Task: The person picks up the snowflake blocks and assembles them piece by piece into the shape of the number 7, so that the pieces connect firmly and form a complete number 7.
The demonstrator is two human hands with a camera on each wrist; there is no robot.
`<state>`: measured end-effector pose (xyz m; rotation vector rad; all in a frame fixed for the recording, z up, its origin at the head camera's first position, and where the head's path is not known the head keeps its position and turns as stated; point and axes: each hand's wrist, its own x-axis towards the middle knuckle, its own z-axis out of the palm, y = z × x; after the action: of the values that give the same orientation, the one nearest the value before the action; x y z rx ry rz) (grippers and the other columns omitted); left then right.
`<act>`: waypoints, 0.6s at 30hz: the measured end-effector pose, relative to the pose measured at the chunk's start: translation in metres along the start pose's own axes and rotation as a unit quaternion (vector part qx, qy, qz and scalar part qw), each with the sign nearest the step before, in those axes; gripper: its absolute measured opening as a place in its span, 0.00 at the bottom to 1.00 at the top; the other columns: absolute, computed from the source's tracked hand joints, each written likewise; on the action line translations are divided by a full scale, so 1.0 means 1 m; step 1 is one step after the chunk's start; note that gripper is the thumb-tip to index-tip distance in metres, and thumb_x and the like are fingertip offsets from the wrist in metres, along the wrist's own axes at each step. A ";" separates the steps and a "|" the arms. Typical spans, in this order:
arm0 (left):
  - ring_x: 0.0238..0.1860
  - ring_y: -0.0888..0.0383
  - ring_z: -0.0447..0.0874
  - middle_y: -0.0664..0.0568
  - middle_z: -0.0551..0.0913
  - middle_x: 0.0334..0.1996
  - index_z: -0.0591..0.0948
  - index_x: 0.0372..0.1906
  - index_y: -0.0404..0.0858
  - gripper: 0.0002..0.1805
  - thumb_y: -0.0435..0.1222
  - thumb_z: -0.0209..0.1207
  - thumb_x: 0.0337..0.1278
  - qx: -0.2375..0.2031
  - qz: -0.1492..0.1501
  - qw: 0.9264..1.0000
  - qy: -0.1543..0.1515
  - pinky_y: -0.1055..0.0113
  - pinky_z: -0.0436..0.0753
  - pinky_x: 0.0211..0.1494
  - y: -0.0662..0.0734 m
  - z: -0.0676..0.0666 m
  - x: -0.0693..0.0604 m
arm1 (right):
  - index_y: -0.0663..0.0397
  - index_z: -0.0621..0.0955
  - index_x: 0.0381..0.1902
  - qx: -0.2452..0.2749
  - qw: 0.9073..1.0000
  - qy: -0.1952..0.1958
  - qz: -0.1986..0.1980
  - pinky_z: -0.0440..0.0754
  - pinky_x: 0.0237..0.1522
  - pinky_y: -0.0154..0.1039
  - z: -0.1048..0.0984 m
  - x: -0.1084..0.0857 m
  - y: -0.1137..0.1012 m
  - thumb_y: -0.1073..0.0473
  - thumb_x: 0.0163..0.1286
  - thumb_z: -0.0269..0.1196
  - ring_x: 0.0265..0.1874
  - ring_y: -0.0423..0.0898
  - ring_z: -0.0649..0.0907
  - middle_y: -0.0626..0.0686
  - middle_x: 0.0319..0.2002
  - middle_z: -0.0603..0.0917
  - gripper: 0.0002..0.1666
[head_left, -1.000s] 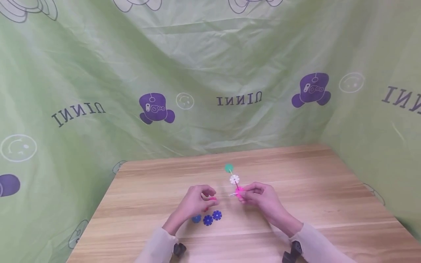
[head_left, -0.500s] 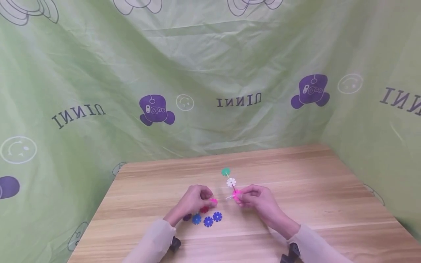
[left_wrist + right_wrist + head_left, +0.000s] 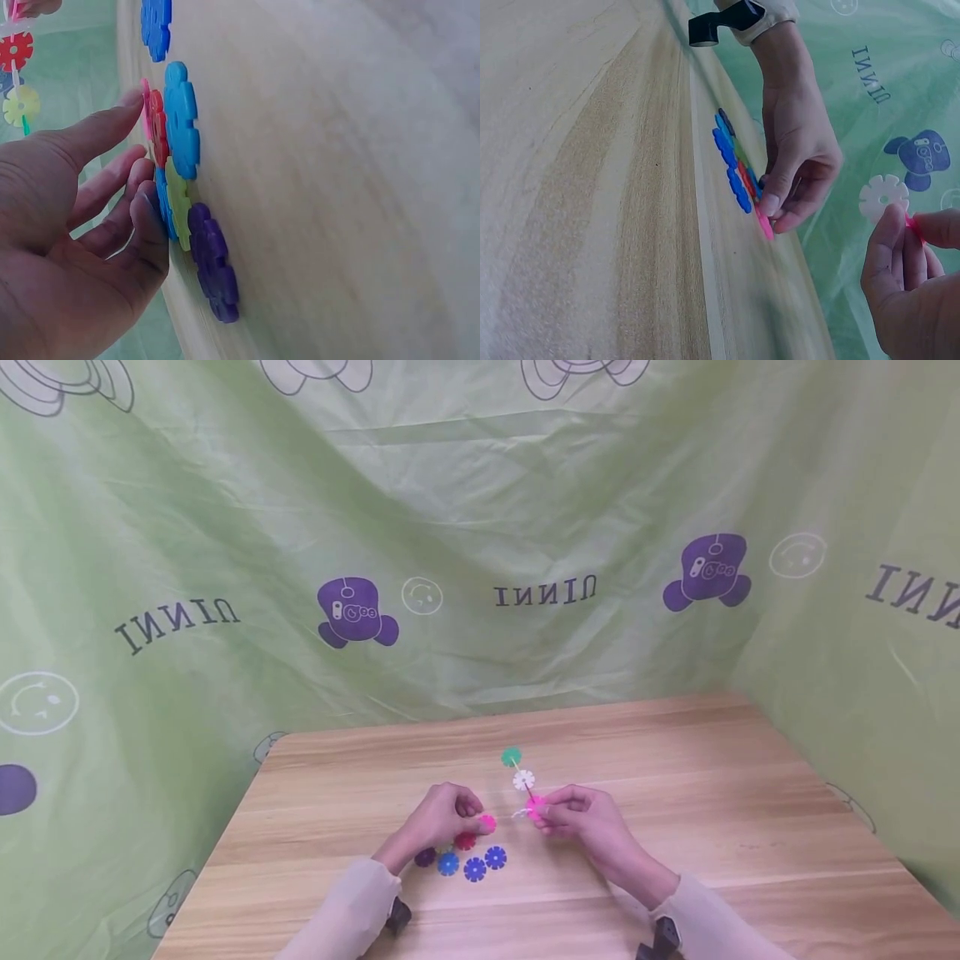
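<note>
In the head view, my right hand pinches a pink notched disc at the near end of a joined chain. Beyond it come a thin red piece, a white disc, a thin yellow piece and a green disc; a thin pale piece juts left. My left hand holds another pink disc low over the table between thumb and index finger, beside a red disc. Its other fingers curl near a blue disc in the left wrist view.
On the wooden table, a light blue disc, two dark blue discs and a purple disc lie near my left hand. A yellow-green disc sits among them. Green printed cloth hangs behind the table.
The right hand has shifted slightly left and nearer with the chain. The left hand's pink disc was seen nearly edge-on and now shows its face. More of the red and purple discs is visible.
</note>
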<state>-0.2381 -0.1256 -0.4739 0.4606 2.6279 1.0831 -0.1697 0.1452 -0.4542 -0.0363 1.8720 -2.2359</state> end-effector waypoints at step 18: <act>0.23 0.59 0.84 0.54 0.87 0.22 0.87 0.35 0.41 0.11 0.40 0.77 0.54 -0.006 -0.005 1.000 -0.027 0.66 0.85 0.32 0.004 0.001 0.001 | 0.72 0.80 0.53 0.021 1.000 -0.006 0.009 0.91 0.50 0.38 0.003 -0.001 0.000 0.69 0.69 0.67 0.40 0.44 0.91 0.54 0.41 0.92 0.16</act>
<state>-0.2379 -0.1221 -0.4721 0.4677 2.5720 1.0676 -0.1682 0.1422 -0.4539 -0.0258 1.8111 -2.2589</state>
